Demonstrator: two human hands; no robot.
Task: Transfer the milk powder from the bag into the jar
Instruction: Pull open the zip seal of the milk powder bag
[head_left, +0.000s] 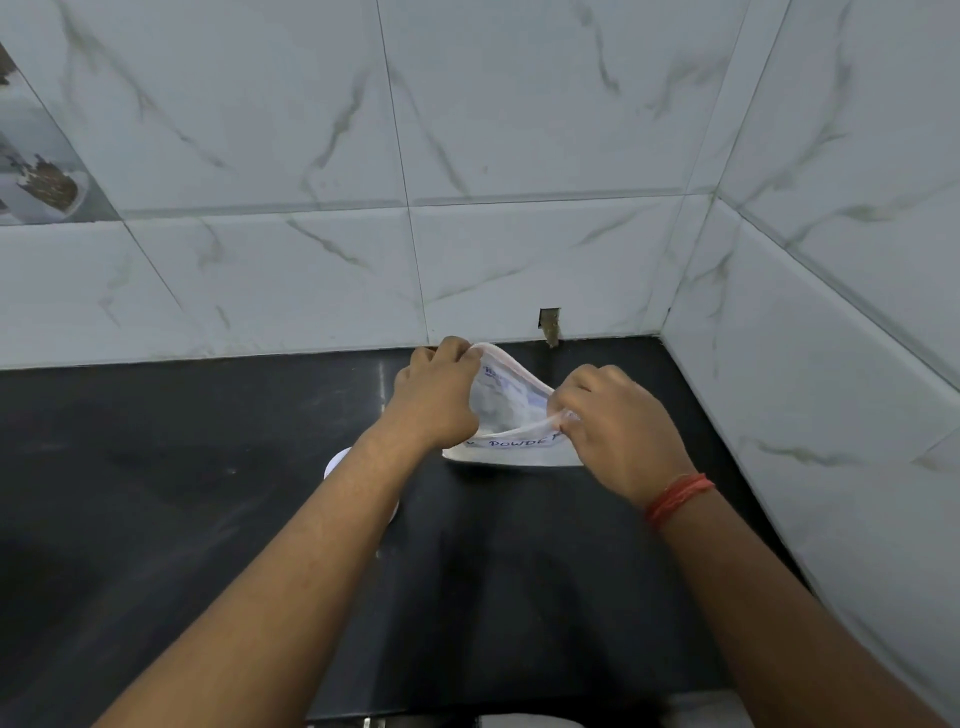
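Two hands — left hand, right hand — pinch the crinkly plastic bag above the glossy black counter.

Setting: home kitchen corner. Evidence: dark polished stone counter under my hands; white marble-look wall tiles beyond my grip and to its right, meeting in a corner; a decorative tile with printed food in bowls, far up to the left; a zip bag hand-lettered "POWDE" pinched between my fingers.
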